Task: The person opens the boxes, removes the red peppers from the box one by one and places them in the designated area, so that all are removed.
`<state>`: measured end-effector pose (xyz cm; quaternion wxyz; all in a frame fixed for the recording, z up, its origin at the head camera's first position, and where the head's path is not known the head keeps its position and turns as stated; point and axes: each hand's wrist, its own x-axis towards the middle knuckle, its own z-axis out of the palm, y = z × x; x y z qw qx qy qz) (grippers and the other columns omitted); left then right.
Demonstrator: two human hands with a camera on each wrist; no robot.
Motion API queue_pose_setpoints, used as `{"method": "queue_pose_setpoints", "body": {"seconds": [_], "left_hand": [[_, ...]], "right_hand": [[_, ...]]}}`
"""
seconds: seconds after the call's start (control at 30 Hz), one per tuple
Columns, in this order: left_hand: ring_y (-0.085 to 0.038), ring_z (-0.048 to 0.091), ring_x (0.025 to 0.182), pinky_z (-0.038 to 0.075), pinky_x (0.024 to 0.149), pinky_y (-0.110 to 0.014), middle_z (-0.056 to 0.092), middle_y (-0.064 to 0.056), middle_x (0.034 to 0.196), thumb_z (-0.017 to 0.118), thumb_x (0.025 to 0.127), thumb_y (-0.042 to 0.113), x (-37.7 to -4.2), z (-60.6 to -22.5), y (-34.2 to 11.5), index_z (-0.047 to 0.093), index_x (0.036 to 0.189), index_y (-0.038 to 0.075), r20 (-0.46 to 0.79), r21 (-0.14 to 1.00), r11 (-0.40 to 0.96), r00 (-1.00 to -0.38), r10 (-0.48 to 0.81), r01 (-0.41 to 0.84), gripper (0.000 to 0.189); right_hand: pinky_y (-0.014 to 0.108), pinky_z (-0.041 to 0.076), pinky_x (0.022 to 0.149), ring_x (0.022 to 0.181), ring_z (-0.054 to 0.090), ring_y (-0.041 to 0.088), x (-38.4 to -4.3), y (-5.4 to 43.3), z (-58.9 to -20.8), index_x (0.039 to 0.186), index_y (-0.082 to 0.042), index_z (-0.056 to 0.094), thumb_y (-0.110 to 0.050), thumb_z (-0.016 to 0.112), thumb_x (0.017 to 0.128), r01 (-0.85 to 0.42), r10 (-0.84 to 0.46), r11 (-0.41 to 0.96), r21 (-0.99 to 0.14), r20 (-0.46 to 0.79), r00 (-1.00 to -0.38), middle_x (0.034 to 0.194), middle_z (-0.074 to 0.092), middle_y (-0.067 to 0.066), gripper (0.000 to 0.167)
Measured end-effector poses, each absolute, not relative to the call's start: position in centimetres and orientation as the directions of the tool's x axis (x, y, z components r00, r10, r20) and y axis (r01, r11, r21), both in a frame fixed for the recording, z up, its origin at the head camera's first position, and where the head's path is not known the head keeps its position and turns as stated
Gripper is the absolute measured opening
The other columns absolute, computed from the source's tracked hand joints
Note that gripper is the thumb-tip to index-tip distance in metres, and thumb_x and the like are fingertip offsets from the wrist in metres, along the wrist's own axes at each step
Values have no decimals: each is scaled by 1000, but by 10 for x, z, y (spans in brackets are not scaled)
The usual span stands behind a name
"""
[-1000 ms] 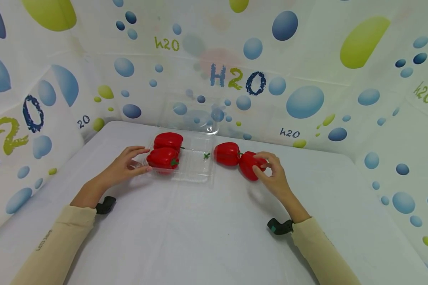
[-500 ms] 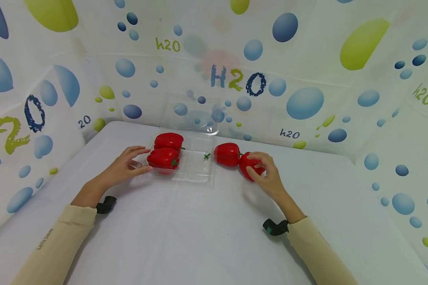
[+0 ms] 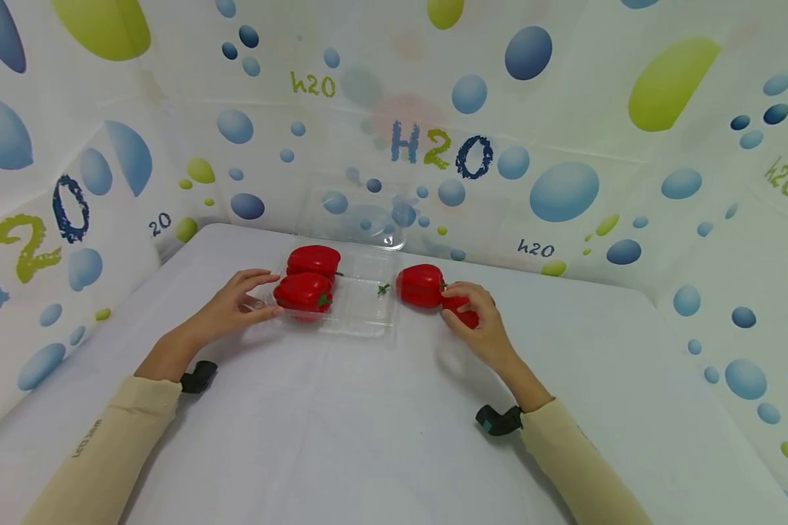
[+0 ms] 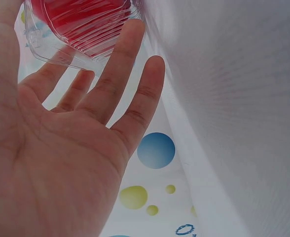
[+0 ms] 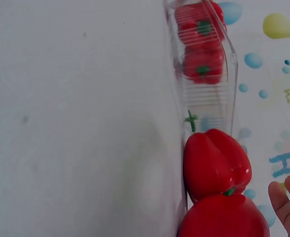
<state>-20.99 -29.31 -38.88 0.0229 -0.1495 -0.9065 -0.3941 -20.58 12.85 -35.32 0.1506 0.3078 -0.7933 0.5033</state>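
My left hand (image 3: 230, 310) is at the left end of a clear plastic clamshell container (image 3: 364, 321), its spread fingers touching the wall, as the left wrist view also shows. Inside lie two red bell peppers, a back one (image 3: 313, 260) and a front one (image 3: 303, 292). My right hand (image 3: 489, 328) hovers over another red bell pepper (image 3: 461, 312), partly covering it. In the right wrist view its loosely bent fingers (image 5: 280, 200) stand apart from the peppers. One more red bell pepper (image 3: 421, 286) sits between that one and the container.
The container's transparent lid (image 3: 351, 219) stands raised at the back against the patterned backdrop (image 3: 565, 109). A small green stem piece (image 3: 384, 289) shows at the container's right end. A white cloth (image 3: 341, 437) covers the table.
My right hand has moved left over the rightmost pepper, covering more of it. The left hand, container and peppers have stayed in place.
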Motion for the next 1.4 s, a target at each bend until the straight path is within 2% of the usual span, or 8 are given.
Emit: {"method": "queue_pose_setpoints", "body": {"seconds": [0.2,0.33,0.4,0.43,0.57,0.67,1.13,1.4], "left_hand": [[-43,57,110,52,92,-51,26,-23,150,69,92,26,-212,-392,-294,37,147,4,155,706,651,-957,245,281,67],[-43,58,110,52,92,-51,26,-23,150,69,92,26,-212,-392,-294,37,147,4,154,707,650,-957,245,280,67],[-43,57,110,52,92,-51,26,-24,150,68,92,26,-211,-391,-293,38,147,4,152,708,648,-957,249,281,67],[-43,57,111,52,92,-51,26,-24,150,68,92,26,-211,-390,-293,37,147,3,150,709,646,-956,251,281,67],[-44,56,112,52,92,-52,26,-25,149,69,92,26,-210,-388,-293,38,147,4,146,716,639,-956,255,280,67],[-43,56,111,52,92,-52,26,-24,149,69,92,26,-210,-387,-293,38,147,4,144,717,640,-958,250,275,67],[-44,57,110,52,91,-52,27,-24,149,70,91,24,-209,-387,-292,38,147,4,147,713,646,-959,243,273,67],[-44,57,111,52,92,-52,27,-24,149,69,91,25,-209,-387,-291,38,147,5,146,713,647,-960,241,270,67]], "right_hand": [[62,49,89,119,47,42,-206,120,-353,117,14,56,10,67,82,-656,-359,275,-703,558,-749,125,52,32,37],[35,54,91,119,47,42,-206,114,-354,118,14,55,9,68,82,-656,-382,271,-704,547,-745,125,53,31,39],[31,53,90,119,47,42,-206,110,-353,118,14,55,9,68,82,-657,-390,262,-707,545,-742,125,53,31,39],[32,53,90,119,47,42,-205,109,-353,118,14,55,9,68,81,-656,-393,259,-709,543,-742,125,53,32,39],[59,51,88,119,47,43,-205,102,-352,117,14,55,10,69,80,-657,-402,234,-716,544,-736,125,52,33,39],[66,48,88,117,46,45,-205,97,-352,117,15,54,10,69,80,-647,-408,216,-731,534,-740,124,52,33,40],[62,47,94,120,46,44,-205,81,-351,120,14,54,7,67,84,-629,-448,197,-752,501,-740,124,53,32,39],[62,48,91,118,48,43,-207,72,-354,119,14,54,8,67,83,-643,-466,173,-746,514,-721,125,53,31,39]]}}
